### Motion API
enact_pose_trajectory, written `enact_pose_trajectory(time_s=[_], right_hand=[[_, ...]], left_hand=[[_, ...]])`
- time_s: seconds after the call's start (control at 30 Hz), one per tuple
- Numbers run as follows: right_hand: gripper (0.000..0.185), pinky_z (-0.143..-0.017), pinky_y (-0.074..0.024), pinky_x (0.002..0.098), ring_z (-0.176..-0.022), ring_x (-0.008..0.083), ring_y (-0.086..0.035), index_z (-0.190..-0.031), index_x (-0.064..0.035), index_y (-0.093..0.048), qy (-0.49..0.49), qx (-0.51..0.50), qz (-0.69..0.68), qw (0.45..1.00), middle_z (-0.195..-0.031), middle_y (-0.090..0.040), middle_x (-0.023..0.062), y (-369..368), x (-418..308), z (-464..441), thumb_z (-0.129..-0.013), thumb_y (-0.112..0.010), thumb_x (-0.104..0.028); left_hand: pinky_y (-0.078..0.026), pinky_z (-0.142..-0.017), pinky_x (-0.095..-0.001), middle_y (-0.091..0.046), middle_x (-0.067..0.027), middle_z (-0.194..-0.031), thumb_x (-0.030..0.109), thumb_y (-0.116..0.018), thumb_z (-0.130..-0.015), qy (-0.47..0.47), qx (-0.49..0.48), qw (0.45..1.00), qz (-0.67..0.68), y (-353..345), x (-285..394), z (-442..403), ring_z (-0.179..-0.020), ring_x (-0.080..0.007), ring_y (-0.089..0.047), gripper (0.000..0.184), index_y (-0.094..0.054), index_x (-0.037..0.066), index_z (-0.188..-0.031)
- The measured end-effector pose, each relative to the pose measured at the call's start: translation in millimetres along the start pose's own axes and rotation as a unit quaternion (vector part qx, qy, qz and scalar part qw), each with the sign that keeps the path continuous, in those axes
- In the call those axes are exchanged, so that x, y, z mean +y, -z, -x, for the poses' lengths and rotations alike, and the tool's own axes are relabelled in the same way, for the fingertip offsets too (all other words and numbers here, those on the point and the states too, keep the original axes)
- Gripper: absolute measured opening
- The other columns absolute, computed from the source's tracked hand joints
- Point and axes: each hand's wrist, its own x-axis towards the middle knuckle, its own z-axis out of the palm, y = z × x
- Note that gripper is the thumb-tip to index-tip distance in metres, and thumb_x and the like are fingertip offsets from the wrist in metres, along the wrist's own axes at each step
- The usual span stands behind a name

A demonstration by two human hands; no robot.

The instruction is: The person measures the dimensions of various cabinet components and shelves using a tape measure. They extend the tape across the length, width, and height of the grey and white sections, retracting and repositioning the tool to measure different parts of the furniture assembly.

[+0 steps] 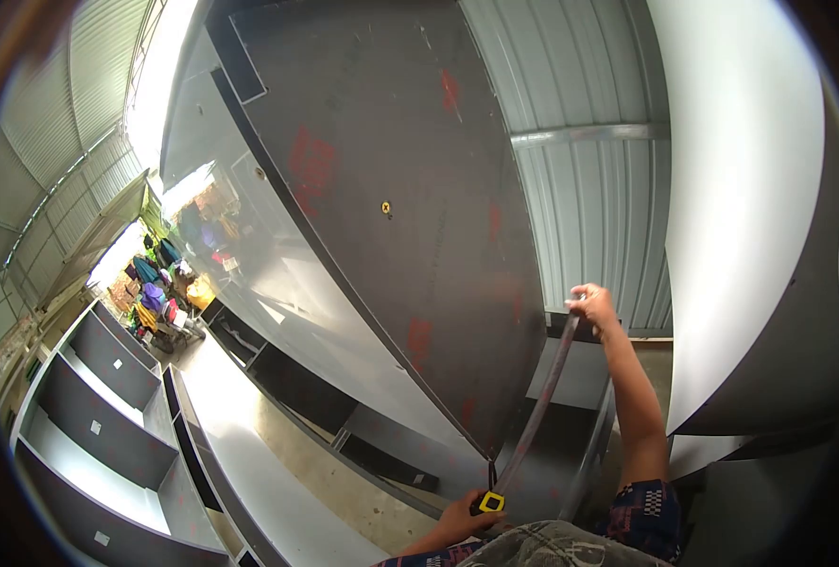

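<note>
My left hand (459,523) is closed around a yellow and black tape measure (491,503) at the bottom centre. A long narrow strip, which looks like the tape blade (542,397), runs up and right from beside its case. At the upper end of that strip my right hand (594,308) pinches with its fingers, arm stretched forward. A large dark panel (410,255) with red printed marks stands in front of me, its lower corner just above the tape case. Which edge the blade touches, if any, I cannot tell.
A small yellow and black object (386,207) is on the dark panel. Dark shelf units (107,425) stand at left, and a curved white panel (741,189) rises at right. Corrugated metal wall (580,76) lies behind. Clothes (155,293) hang in the far left background.
</note>
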Motion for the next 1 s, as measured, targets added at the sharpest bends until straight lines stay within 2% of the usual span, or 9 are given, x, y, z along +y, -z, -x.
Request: enact_pose_trajectory(time_s=[0.1,0.17,0.27,0.37,0.5,0.7,0.73,0.87,1.0], right_hand=[[0.021,-0.056,-0.0526,0.0262,-0.063,0.0143,-0.063,-0.091,-0.0032,-0.064,-0.01,-0.096,-0.094,0.991,-0.071,-0.062,0.0047,-20.9,-33.0,59.3,-0.072,-0.072,-0.001],[0.019,-0.059,-0.0538,0.0274,-0.063,0.0154,-0.063,-0.087,-0.0008,-0.064,0.034,-0.117,-0.008,0.992,-0.072,-0.063,0.006,-31.1,-45.1,96.1,-0.07,-0.071,0.003],[0.023,-0.062,-0.0543,0.0284,-0.065,0.0164,-0.064,-0.088,0.0029,-0.063,0.045,-0.18,-0.098,0.978,-0.073,-0.063,0.0077,-49.7,-62.6,144.9,-0.067,-0.072,0.006],[0.029,-0.066,-0.0502,0.0261,-0.069,0.0144,-0.061,-0.089,0.0029,-0.064,0.002,-0.235,-0.075,0.969,-0.08,-0.063,0.0089,-57.0,-69.7,173.6,-0.064,-0.077,0.002],[0.026,-0.062,-0.0455,0.0248,-0.069,0.0093,-0.057,-0.084,0.0004,-0.063,0.059,-0.298,0.049,0.951,-0.074,-0.061,0.0017,-64.8,-68.0,203.4,-0.066,-0.08,-0.005],[0.025,-0.061,-0.0435,0.0253,-0.068,0.007,-0.054,-0.08,-0.0033,-0.061,0.052,-0.329,0.15,0.931,-0.071,-0.06,0.0006,-66.1,-66.6,233.3,-0.069,-0.08,-0.015],[0.025,-0.061,-0.0435,0.0254,-0.068,0.0069,-0.054,-0.08,-0.0038,-0.061,0.056,-0.334,0.138,0.931,-0.071,-0.06,0.0006,-66.6,-73.1,237.1,-0.07,-0.08,-0.015],[0.021,-0.058,-0.0433,0.0237,-0.065,0.0074,-0.056,-0.078,-0.0033,-0.06,0.118,-0.33,0.086,0.933,-0.071,-0.06,0.0,-76.0,-113.1,265.5,-0.07,-0.079,-0.009],[0.019,-0.056,-0.0458,0.0243,-0.063,0.0103,-0.059,-0.077,-0.0021,-0.06,0.249,-0.269,0.045,0.929,-0.075,-0.06,0.0013,-89.4,-151.2,284.6,-0.07,-0.077,-0.004]], left_hand=[[-0.047,-0.08,-0.0288,-0.063,-0.0116,-0.101,0.042,-0.076,-0.071,-0.017,0.011,0.999,0.028,5.2,19.3,8.6,-0.09,-0.0164,-0.061,0.072,-0.049,0.0,-0.123],[-0.048,-0.079,-0.0278,-0.063,-0.0109,-0.1,0.039,-0.078,-0.07,-0.026,0.02,0.998,0.052,10.4,30.3,12.2,-0.088,-0.015,-0.061,0.072,-0.05,0.0,-0.123],[-0.048,-0.079,-0.0273,-0.063,-0.0096,-0.098,0.036,-0.079,-0.069,-0.037,0.034,0.995,0.082,17.0,40.9,19.2,-0.088,-0.0138,-0.06,0.069,-0.051,0.0,-0.121],[-0.049,-0.076,-0.0261,-0.06,-0.0089,-0.1,0.025,-0.079,-0.071,-0.097,0.05,0.993,0.055,18.7,40.5,21.7,-0.086,-0.0132,-0.06,0.065,-0.049,-0.002,-0.121],[-0.047,-0.083,-0.0287,-0.062,-0.0099,-0.1,0.035,-0.081,-0.067,-0.129,0.076,0.987,0.049,19.6,46.8,33.6,-0.091,-0.0154,-0.059,0.07,-0.051,0.0,-0.121],[-0.047,-0.084,-0.0298,-0.062,-0.0114,-0.102,0.035,-0.085,-0.058,-0.196,0.143,0.97,-0.02,54.0,45.8,48.9,-0.093,-0.0184,-0.06,0.077,-0.052,0.001,-0.12],[-0.045,-0.088,-0.0312,-0.059,-0.0095,-0.105,0.027,-0.088,-0.054,-0.192,0.161,0.967,-0.05,69.7,50.8,55.9,-0.098,-0.0184,-0.058,0.079,-0.051,0.0,-0.119],[-0.048,-0.083,-0.0308,-0.059,-0.0097,-0.1,0.025,-0.087,-0.049,-0.324,0.242,0.91,-0.089,142.6,95.8,89.4,-0.092,-0.0183,-0.06,0.073,-0.052,0.003,-0.109],[-0.047,-0.083,-0.0301,-0.055,-0.0097,-0.101,0.019,-0.086,-0.048,-0.478,0.226,0.829,-0.184,193.5,153.1,118.3,-0.093,-0.0193,-0.057,0.069,-0.053,0.004,-0.107]])
